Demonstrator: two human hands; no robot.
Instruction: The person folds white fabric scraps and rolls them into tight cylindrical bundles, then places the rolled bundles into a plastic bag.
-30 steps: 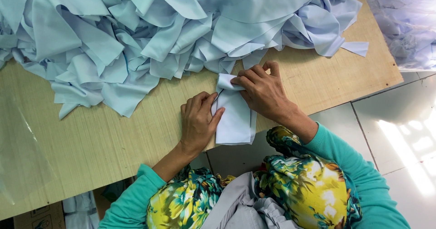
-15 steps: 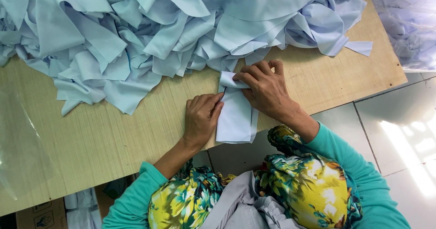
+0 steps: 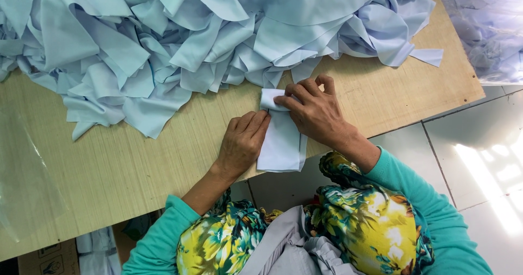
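Both hands rest on a folded pale blue cloth piece (image 3: 282,144) at the wooden table's (image 3: 136,160) near edge. My left hand (image 3: 242,144) lies flat, fingers almost straight, along its left side. My right hand (image 3: 316,111), fingers curled, presses its top end. At 12 o'clock lies the heap of blue cloth pieces (image 3: 207,35); at 8 o'clock, a brown cardboard box (image 3: 46,256).

A single head camera looked almost straight down on the table (image 3: 136,166) from close above the person. The table's near edge ran slantwise across the frame, the cloth pile (image 3: 207,40) lay beyond it, and tiled floor (image 3: 468,160) showed right of the table.
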